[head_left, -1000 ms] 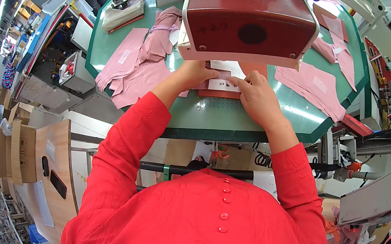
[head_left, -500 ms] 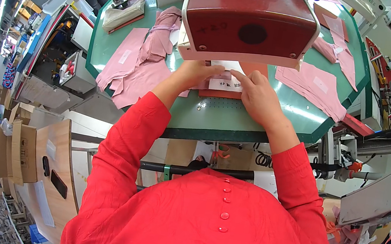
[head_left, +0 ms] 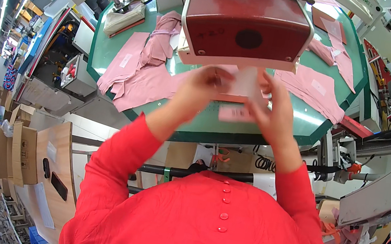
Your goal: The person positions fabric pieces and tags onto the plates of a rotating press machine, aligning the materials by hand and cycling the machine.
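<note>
Although motion smears its outline, a pale, thin sheet (head_left: 247,85) shows between the left hand (head_left: 200,90) and the right hand (head_left: 276,110), above the green bench (head_left: 194,130) toward the middle of its front edge; whether it is paper or fabric cannot be told. It is closer to the right hand, whose curved fingers and thumb hold its right side. The left hand is just to its left, fingers bent inward and blurred, so I cannot tell whether they grip anything. Below the sheet, nearer the bench's front edge, a small pinkish-white strip (head_left: 236,114) shows, also blurred; whether it joins the sheet is unclear. Between the hands, the straight edge of a flat orange-red board (head_left: 228,97) shows on the bench. Just beyond, a box-shaped machine head (head_left: 249,19) in glossy dark red, with pale edges and a round black spot, overhangs the bench. Along the left edge, matte pink cloth (head_left: 141,86) lies in flat, overlapping layers with a small white label (head_left: 125,60) on top; behind it rests a gathered pink bundle (head_left: 161,45). Near the back left corner sits a folded off-white bundle (head_left: 123,20). More flat pink pieces (head_left: 304,86) lie toward the right edge, and a brownish-red board (head_left: 319,18) lies near the back right corner.
</note>
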